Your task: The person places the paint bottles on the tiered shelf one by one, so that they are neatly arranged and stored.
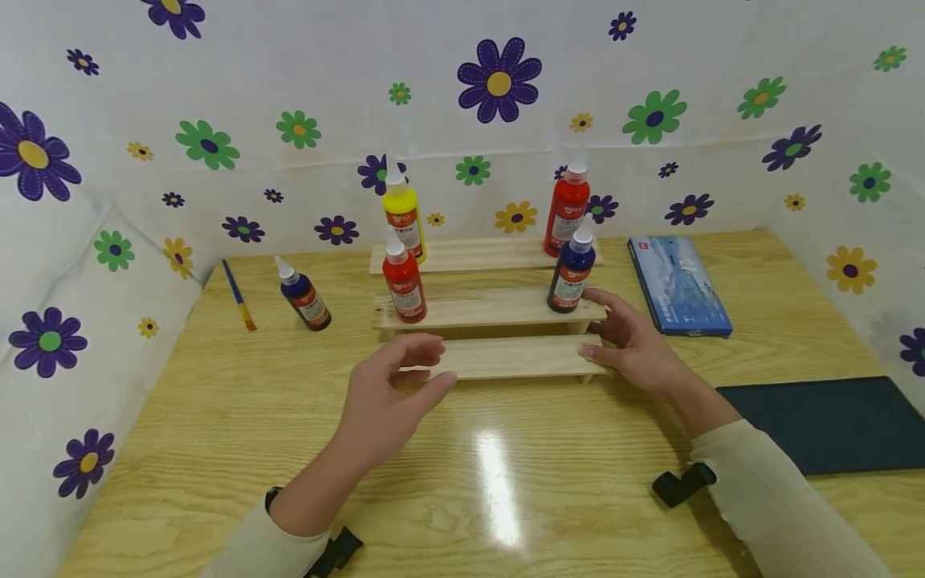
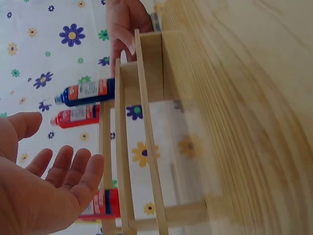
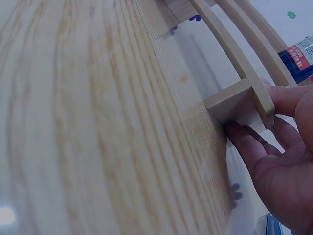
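Note:
A three-tier wooden step rack (image 1: pixel 520 359) stands mid-table. My right hand (image 1: pixel 636 343) grips its lowest right end, thumb on the board and fingers by the side support (image 3: pixel 234 103). Beside the left end, my left hand (image 1: pixel 383 401) is held with fingers spread and relaxed; the left wrist view shows it apart from the wood. On the top tier stand a yellow paint bottle (image 1: pixel 403 221) at left and a red paint bottle (image 1: pixel 567 210) at right. The middle tier carries another red bottle (image 1: pixel 405 287) at left and a dark blue bottle (image 1: pixel 572 279) at right.
Left of the rack stand another dark blue bottle (image 1: pixel 307 303) and, farther out, a paintbrush (image 1: pixel 239 295) lying flat. A blue flat box (image 1: pixel 679 285) and a black mat (image 1: pixel 831 425) lie to the right. Flower-printed cloth (image 1: pixel 433 72) encloses the table's back and sides.

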### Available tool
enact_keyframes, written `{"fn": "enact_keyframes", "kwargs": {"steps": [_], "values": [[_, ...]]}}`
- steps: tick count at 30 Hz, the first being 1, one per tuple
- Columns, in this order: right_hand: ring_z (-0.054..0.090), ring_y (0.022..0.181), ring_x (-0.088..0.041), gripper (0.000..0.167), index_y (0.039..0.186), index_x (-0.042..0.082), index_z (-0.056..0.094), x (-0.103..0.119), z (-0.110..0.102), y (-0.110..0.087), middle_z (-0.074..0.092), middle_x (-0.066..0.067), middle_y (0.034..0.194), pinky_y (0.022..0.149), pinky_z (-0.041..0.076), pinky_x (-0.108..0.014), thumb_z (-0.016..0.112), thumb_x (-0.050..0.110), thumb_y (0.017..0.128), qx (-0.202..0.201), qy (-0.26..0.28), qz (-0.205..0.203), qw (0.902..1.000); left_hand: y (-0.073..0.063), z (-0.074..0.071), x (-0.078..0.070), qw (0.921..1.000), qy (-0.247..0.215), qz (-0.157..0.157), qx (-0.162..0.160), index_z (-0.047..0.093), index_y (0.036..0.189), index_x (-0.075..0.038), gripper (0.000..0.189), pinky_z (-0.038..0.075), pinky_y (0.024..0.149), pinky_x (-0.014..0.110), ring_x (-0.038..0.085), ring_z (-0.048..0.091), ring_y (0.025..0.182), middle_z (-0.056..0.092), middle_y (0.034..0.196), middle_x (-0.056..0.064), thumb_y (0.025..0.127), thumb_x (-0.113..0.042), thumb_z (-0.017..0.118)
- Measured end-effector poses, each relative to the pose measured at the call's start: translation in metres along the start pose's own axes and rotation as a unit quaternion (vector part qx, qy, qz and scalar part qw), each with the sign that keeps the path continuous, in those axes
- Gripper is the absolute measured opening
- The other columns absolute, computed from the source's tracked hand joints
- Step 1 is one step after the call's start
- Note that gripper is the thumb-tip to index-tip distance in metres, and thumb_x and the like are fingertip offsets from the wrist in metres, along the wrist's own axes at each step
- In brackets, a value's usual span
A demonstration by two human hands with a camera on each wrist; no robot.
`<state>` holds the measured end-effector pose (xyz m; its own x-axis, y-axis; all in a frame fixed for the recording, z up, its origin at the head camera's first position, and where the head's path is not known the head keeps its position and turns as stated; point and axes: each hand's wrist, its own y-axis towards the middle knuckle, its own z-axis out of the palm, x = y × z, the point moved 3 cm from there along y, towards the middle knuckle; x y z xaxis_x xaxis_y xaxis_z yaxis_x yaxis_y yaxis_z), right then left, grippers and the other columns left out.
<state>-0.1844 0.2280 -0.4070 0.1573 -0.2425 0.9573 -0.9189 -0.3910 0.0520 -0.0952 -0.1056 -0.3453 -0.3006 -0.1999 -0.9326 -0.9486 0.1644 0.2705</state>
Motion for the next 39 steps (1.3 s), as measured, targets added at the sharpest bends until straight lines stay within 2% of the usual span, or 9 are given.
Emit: {"fn": "enact_keyframes", "kwargs": {"steps": [6, 13, 17, 21, 24, 27, 32, 36, 39], "values": [[0.042, 0.134, -0.045, 0.075, 0.155, 0.014, 0.032, 0.000, 0.000, -0.001, 0.023, -0.008, 0.162, 0.110, 0.029, -0.057, 0.066, -0.008, 0.092, -0.001, 0.004, 0.003, 1.0000, -0.003, -0.032, 0.010, 0.9986, 0.037, -0.018, -0.034, 0.066, 0.119, -0.007, 0.032, 0.055, 0.088, 0.035, 0.026, 0.063, 0.108, 0.067, 0.115, 0.003, 0.090, -0.010, 0.077], [0.042, 0.134, -0.046, 0.075, 0.155, 0.013, 0.032, 0.001, 0.000, -0.002, 0.023, -0.008, 0.162, 0.110, 0.029, -0.058, 0.066, -0.009, 0.092, -0.002, 0.002, 0.001, 1.0000, 0.004, -0.074, 0.025, 0.9906, 0.106, -0.032, -0.080, 0.062, 0.125, -0.004, 0.036, 0.054, 0.087, 0.029, 0.020, 0.063, 0.108, 0.067, 0.116, 0.006, 0.093, -0.014, 0.074], [0.041, 0.134, -0.046, 0.075, 0.155, 0.013, 0.032, 0.001, 0.001, -0.002, 0.023, -0.008, 0.162, 0.111, 0.028, -0.058, 0.066, -0.009, 0.092, -0.002, 0.006, -0.001, 1.0000, 0.010, -0.097, 0.031, 0.9836, 0.126, -0.033, -0.125, 0.062, 0.124, -0.004, 0.034, 0.054, 0.087, 0.026, 0.018, 0.063, 0.106, 0.066, 0.115, 0.009, 0.094, -0.014, 0.073], [0.040, 0.135, -0.047, 0.075, 0.155, 0.013, 0.032, 0.002, 0.001, -0.002, 0.023, -0.008, 0.162, 0.111, 0.027, -0.059, 0.066, -0.010, 0.092, -0.001, 0.007, -0.005, 1.0000, 0.018, -0.121, 0.034, 0.9735, 0.124, -0.035, -0.189, 0.062, 0.124, -0.001, 0.035, 0.053, 0.084, 0.020, 0.015, 0.063, 0.102, 0.065, 0.113, 0.012, 0.092, -0.012, 0.074], [0.038, 0.136, -0.047, 0.075, 0.155, 0.013, 0.032, 0.002, 0.001, -0.002, 0.023, -0.009, 0.162, 0.112, 0.025, -0.059, 0.066, -0.010, 0.092, -0.001, 0.007, -0.006, 1.0000, 0.024, -0.137, 0.037, 0.9621, 0.134, -0.050, -0.232, 0.061, 0.127, -0.003, 0.039, 0.051, 0.082, 0.018, 0.014, 0.063, 0.102, 0.064, 0.115, 0.011, 0.092, -0.014, 0.075], [0.039, 0.136, -0.047, 0.075, 0.154, 0.012, 0.032, 0.001, 0.002, -0.001, 0.022, -0.008, 0.162, 0.111, 0.026, -0.059, 0.065, -0.011, 0.092, 0.000, 0.008, -0.005, 1.0000, 0.030, -0.149, 0.041, 0.9533, 0.142, -0.074, -0.256, 0.060, 0.129, -0.007, 0.041, 0.050, 0.085, 0.020, 0.016, 0.061, 0.106, 0.062, 0.118, 0.008, 0.092, -0.018, 0.075], [0.041, 0.134, -0.047, 0.075, 0.155, 0.013, 0.032, 0.001, 0.002, 0.000, 0.022, -0.008, 0.162, 0.110, 0.028, -0.059, 0.065, -0.011, 0.092, 0.003, 0.012, -0.002, 0.9999, 0.040, -0.161, 0.052, 0.9493, 0.147, -0.125, -0.248, 0.058, 0.134, -0.011, 0.046, 0.048, 0.092, 0.026, 0.023, 0.056, 0.116, 0.058, 0.127, 0.007, 0.094, -0.027, 0.073], [0.040, 0.135, -0.047, 0.075, 0.155, 0.013, 0.032, 0.001, 0.002, 0.000, 0.021, -0.009, 0.162, 0.111, 0.027, -0.059, 0.065, -0.011, 0.092, 0.005, 0.014, 0.001, 0.9999, 0.048, -0.165, 0.061, 0.9526, 0.148, -0.151, -0.218, 0.054, 0.137, -0.008, 0.051, 0.048, 0.094, 0.030, 0.024, 0.053, 0.121, 0.054, 0.133, 0.008, 0.095, -0.033, 0.070], [0.039, 0.136, -0.047, 0.075, 0.155, 0.013, 0.032, 0.001, 0.002, 0.000, 0.021, -0.009, 0.162, 0.111, 0.026, -0.059, 0.065, -0.010, 0.092, 0.007, 0.014, 0.002, 0.9999, 0.053, -0.168, 0.068, 0.9552, 0.131, -0.172, -0.202, 0.052, 0.140, -0.008, 0.055, 0.049, 0.095, 0.032, 0.023, 0.051, 0.123, 0.051, 0.136, 0.008, 0.095, -0.036, 0.069]]}}
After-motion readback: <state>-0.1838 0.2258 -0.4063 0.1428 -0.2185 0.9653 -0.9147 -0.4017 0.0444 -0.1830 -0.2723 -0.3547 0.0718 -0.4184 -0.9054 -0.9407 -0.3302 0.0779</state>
